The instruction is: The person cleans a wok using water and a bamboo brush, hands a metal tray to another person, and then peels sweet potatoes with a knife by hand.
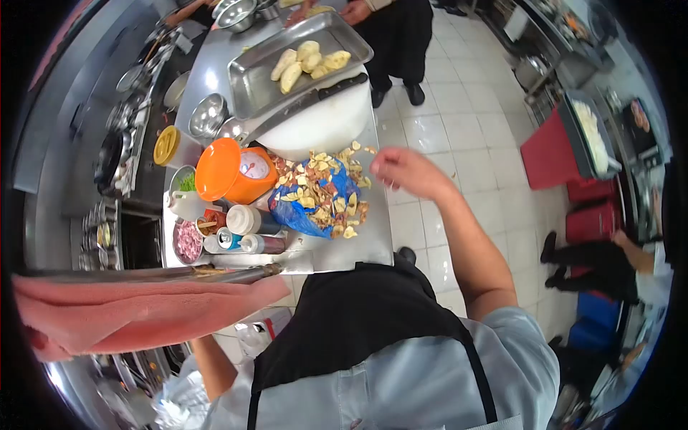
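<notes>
Right grip [408,170] out over the edge of the worktop [337,252], just beside the heap of peelings [315,192]. Fingers loosely curled, a little blurred; I cannot tell whether a scrap sits between them. Left grip does not show: only my left forearm [213,365], below the pink cloth [143,315].

Progress, as I judge it: cutting looks well along. Pale, lumpy pieces [290,76] lie together in the metal tray [246,100], apparently pared. The large knife [342,87] lies flat along the white board [326,130], beside the tray, in nobody's hand. Clearing up seems the part left: peelings sit on and around the blue plastic [289,213], strewn loose, some directly on the metal, a few close to the edge. None bundled.

Materials. Peelings: thin, irregular flakes, yellowish cream mixed with reddish brown, ragged-edged. Plastic: glossy, crumpled, film-thin, showing through the scraps and bunched toward me. Board: thick-looking, matte, with a rounded outline. Tray: shallow, dull grey metal, rounded corners. Worktop: smooth metal, glare at the far end.

Left of the heap: orange scale [252,184] with a round white dial and smooth dish, touching or nearly touching the peelings. Nearer me, squeeze bottle [245,219], plain and squat; beyond it, a bowl of pink chopped bits [188,241], wet-looking.
</notes>
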{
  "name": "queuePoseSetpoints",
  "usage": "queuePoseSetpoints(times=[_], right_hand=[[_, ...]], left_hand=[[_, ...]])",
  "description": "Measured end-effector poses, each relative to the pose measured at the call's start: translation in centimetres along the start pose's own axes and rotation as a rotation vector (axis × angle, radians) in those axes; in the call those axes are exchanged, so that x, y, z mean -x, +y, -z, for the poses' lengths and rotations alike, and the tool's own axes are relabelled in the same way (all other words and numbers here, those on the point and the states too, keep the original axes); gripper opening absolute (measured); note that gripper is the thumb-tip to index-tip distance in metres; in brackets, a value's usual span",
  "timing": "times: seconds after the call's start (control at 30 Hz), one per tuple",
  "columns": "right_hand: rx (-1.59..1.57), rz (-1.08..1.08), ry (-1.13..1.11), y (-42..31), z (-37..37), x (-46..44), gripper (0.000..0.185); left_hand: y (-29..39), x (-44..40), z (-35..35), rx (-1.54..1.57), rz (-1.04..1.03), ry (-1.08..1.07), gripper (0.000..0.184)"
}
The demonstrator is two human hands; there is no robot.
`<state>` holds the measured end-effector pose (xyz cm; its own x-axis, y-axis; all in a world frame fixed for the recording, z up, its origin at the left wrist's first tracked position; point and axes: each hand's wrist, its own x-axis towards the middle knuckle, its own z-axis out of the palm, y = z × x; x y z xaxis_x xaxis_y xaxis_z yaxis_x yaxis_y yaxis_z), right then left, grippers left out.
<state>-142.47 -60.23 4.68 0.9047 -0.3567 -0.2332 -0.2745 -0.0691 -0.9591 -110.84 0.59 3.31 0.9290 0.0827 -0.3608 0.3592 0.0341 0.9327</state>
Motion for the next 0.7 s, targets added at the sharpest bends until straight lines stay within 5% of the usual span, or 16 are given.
queuePoseSetpoints(times=[0.13, 0.27, 0.37, 0.43, 0.7], right_hand=[[0.029, 0.043, 0.299, -2.7, 6.2, -8.9, 0.025], [-0.052, -0.043, 0.528, -3.8, 10.1, -18.4, 0.039], [0.029, -0.135, 0.439, -4.2, 11.9, -23.5, 0.041], [-0.032, -0.223, 0.458, -4.8, 12.2, -25.9, 0.034], [0.057, -0.258, 0.195, -3.3, 15.3, -29.6, 0.017]], left_hand=[[-14.1, 9.9, -0.6, -0.576, 0.167, -0.255, 0.038], [-21.0, 17.9, -3.7, -0.734, 0.160, -0.715, 0.036], [-19.5, 20.6, -9.2, -0.685, 0.280, -0.698, 0.041], [-19.6, 21.5, -11.0, -0.752, 0.160, -0.602, 0.041], [-23.1, 27.8, -11.1, -0.761, 0.120, -0.095, 0.034]])
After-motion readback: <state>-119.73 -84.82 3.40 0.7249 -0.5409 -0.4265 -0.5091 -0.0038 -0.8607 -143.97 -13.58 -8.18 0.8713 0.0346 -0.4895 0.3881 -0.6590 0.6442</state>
